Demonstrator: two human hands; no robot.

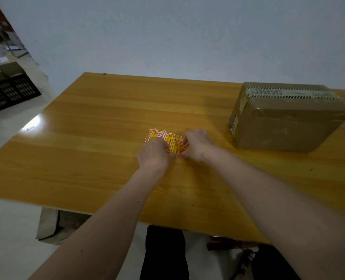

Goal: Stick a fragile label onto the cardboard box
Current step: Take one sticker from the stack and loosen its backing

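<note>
A small fanned pile of yellow-and-red fragile labels (172, 139) lies at the middle of the wooden table (91, 138). My left hand (154, 153) and my right hand (197, 145) meet over the near end of the pile, fingers curled and pinching the nearest label between them. The labels under my fingers are partly hidden. A taped brown cardboard box (286, 116) stands on the table's right side, about a hand's width right of my right hand, and neither hand touches it.
The table's left and near edges drop to a pale floor. A black crate (10, 91) and stacked boxes sit on the floor at far left. A grey wall stands behind the table. Dark trousers and a red object show under the near edge.
</note>
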